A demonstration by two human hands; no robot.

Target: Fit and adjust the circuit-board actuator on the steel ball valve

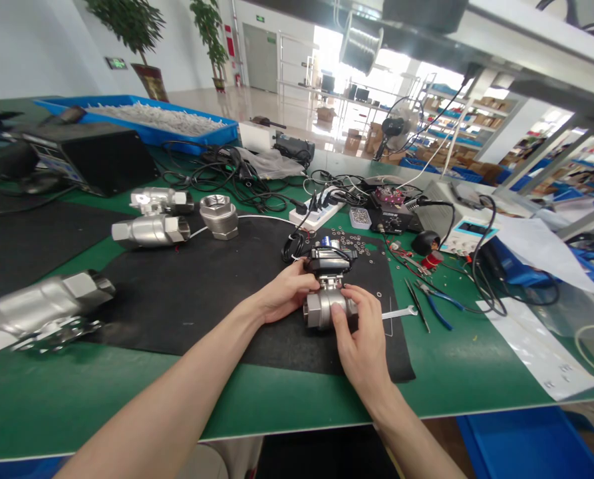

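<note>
A steel ball valve (321,311) rests on the black mat (197,299), with a black actuator box (330,261) mounted above it. My left hand (291,291) is closed at the left side, its fingertips at the bracket between valve and box. On the right, my right hand (361,326) grips the valve body, thumb in front and fingers over the top. Its palm side hides the valve's right end. Behind that hand, an open-end wrench (400,313) pokes out to the right. Small rings (359,243) lie scattered past the actuator.
More steel valves (151,231) stand at the left, a large one (47,306) nearest. Pliers (439,306) and tweezers (417,305) lie at right. Cables surround a power strip (316,211). A bench power supply (456,219) and blue tray (151,123) stand farther back.
</note>
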